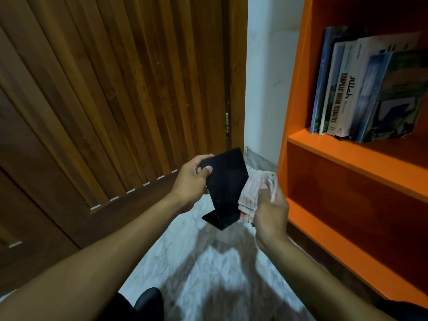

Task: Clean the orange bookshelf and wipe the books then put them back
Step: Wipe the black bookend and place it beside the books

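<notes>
A slatted wooden door (pixel 111 93) fills the left half of the frame, while the orange bookshelf (pixel 347 156) climbs the right edge, a row of books (pixel 361 89) standing upright on its upper shelf at upper right and leaning slightly left. The shelves below them are bare. Pale marble floor (pixel 208 269) runs down the lower centre between the person's forearms. At centre frame the left hand (pixel 192 179) is clamped on the top corner of a black L-shaped bookend (pixel 225 188), thumb pressed to its face, the short foot hanging free at the bottom. Just right of it the right hand (pixel 271 214) is closed around a bunched pale cloth (pixel 254 193), which touches the bookend's right edge. The step appears to be wiping the bookend; it would go best with the left hand holding the plate steady while the cloth sweeps top to foot on both faces, then the fold where dust likely gathers.
</notes>
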Demonstrator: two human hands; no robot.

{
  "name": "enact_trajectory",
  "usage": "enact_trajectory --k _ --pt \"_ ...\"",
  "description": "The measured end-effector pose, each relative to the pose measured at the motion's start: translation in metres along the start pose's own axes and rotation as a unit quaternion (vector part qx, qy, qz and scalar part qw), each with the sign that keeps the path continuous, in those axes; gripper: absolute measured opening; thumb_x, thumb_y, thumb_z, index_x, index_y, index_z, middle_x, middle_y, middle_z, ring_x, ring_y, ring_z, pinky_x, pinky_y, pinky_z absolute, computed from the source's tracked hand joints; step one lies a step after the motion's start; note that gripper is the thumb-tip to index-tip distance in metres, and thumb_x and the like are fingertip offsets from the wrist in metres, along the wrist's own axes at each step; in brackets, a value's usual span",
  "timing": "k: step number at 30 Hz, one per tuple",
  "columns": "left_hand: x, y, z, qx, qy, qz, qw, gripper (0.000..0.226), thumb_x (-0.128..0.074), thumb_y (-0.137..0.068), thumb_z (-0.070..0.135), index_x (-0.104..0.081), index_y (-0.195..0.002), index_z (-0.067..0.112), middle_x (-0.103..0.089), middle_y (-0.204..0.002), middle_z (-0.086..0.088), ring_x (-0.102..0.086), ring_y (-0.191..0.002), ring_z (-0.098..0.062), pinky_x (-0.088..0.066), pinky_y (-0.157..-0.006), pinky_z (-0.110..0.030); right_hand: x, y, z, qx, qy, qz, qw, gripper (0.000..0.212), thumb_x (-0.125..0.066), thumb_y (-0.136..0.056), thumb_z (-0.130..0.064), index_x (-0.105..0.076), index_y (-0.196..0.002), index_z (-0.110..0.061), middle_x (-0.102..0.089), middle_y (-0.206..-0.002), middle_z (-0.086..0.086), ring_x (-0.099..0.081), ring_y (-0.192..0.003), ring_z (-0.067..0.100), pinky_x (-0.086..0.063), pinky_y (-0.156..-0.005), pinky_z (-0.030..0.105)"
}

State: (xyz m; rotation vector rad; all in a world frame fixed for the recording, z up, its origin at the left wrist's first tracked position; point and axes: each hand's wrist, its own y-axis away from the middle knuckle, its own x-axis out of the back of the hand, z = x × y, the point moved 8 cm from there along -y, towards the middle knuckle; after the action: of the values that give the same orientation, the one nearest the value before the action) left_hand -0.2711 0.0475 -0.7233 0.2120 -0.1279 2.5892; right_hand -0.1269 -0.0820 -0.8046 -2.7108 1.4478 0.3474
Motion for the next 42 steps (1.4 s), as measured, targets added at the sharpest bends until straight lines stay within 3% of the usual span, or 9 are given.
enact_trajectory --k 2,6,12,16,21,30,34,38,42 --pt "-0.014 0.005 0.000 -0.004 -0.028 -0.037 0.999 0.027 -0.041 -0.106 0.014 -0.061 -0.118 0.027 -0.069 -0.113 -0.004 -0.069 -0.100 -0.023 -0.062 -0.070 -0.037 -0.008 0.006 -0.001 0.014 0.019 -0.003 1.000 0.036 -0.043 -0.105 -0.030 -0.051 -0.140 -0.026 -0.060 -0.136 0.003 -0.057 -0.125 0.026 -0.048 -0.105 0.049" --pt "-0.038 0.015 0.001 -0.015 -0.050 -0.090 0.995 0.029 -0.039 -0.107 0.013 -0.063 -0.121 0.021 -0.071 -0.104 -0.002 -0.070 -0.091 -0.017 -0.055 -0.059 -0.021 -0.014 0.013 -0.009 0.037 0.046 -0.007 0.998 0.042 -0.039 -0.105 -0.038 -0.041 -0.147 -0.032 -0.047 -0.150 -0.003 -0.046 -0.136 0.019 -0.042 -0.111 0.046" --pt "-0.050 0.017 0.001 -0.003 -0.017 -0.096 0.995 0.030 -0.038 -0.108 0.017 -0.064 -0.123 0.018 -0.072 -0.102 -0.002 -0.071 -0.075 -0.007 -0.054 -0.056 -0.020 -0.020 0.020 -0.051 0.189 0.131 -0.061 0.971 0.043 -0.046 -0.104 -0.013 -0.044 -0.145 -0.023 -0.041 -0.155 -0.007 -0.035 -0.142 0.007 -0.033 -0.100 0.000" --pt "-0.045 0.014 -0.002 0.012 0.016 -0.056 0.998 0.028 -0.040 -0.108 0.018 -0.066 -0.118 0.018 -0.073 -0.097 0.000 -0.071 -0.072 -0.006 -0.057 -0.056 -0.025 -0.028 0.021 -0.052 0.298 0.232 -0.092 0.921 0.048 -0.059 -0.091 0.005 -0.053 -0.135 -0.013 -0.036 -0.154 0.004 -0.030 -0.140 0.007 -0.026 -0.110 0.006" --pt "-0.025 0.006 -0.011 0.044 0.059 0.007 0.997 0.027 -0.041 -0.107 0.014 -0.066 -0.117 0.013 -0.071 -0.113 -0.014 -0.068 -0.105 -0.029 -0.058 -0.088 -0.042 -0.043 0.034 -0.040 0.419 0.360 -0.149 0.820 0.071 -0.061 -0.066 0.012 -0.062 -0.130 -0.017 -0.052 -0.145 0.001 -0.038 -0.139 0.018 -0.026 -0.117 0.046" --pt "0.018 0.003 -0.012 0.052 0.027 0.071 0.996 0.027 -0.040 -0.107 0.020 -0.067 -0.111 0.014 -0.071 -0.104 -0.014 -0.065 -0.081 -0.028 -0.053 -0.051 -0.029 -0.040 0.061 -0.001 0.461 0.412 -0.325 0.715 0.054 -0.046 -0.077 -0.004 -0.068 -0.124 -0.020 -0.060 -0.138 -0.004 -0.048 -0.124 0.019 -0.044 -0.088 0.043" --pt "0.035 0.001 -0.009 0.032 0.010 0.087 0.996 0.025 -0.041 -0.107 0.021 -0.066 -0.104 0.020 -0.071 -0.099 -0.009 -0.066 -0.076 -0.025 -0.050 -0.044 -0.026 -0.036 0.068 0.016 0.448 0.419 -0.386 0.689 0.048 -0.054 -0.083 -0.004 -0.067 -0.125 -0.024 -0.059 -0.138 -0.009 -0.047 -0.119 0.011 -0.037 -0.092 0.026" --pt "0.051 0.000 -0.012 0.021 -0.027 0.110 0.993 0.025 -0.041 -0.107 0.022 -0.066 -0.106 0.019 -0.070 -0.095 -0.007 -0.064 -0.072 -0.023 -0.052 -0.050 -0.031 -0.032 0.072 0.016 0.441 0.402 -0.404 0.694 0.062 -0.062 -0.069 0.009 -0.069 -0.121 -0.024 -0.065 -0.130 -0.008 -0.049 -0.112 0.010 -0.033 -0.090 0.020" --pt "0.066 0.001 -0.015 0.020 -0.039 0.134 0.990 0.024 -0.042 -0.107 0.021 -0.066 -0.102 0.019 -0.070 -0.095 -0.007 -0.065 -0.078 -0.024 -0.056 -0.058 -0.037 -0.028 0.068 -0.032 0.441 0.258 -0.350 0.785 0.033 -0.051 -0.079 -0.006 -0.077 -0.100 -0.005 -0.071 -0.111 -0.001 -0.053 -0.112 -0.008 -0.043 -0.093 0.015"
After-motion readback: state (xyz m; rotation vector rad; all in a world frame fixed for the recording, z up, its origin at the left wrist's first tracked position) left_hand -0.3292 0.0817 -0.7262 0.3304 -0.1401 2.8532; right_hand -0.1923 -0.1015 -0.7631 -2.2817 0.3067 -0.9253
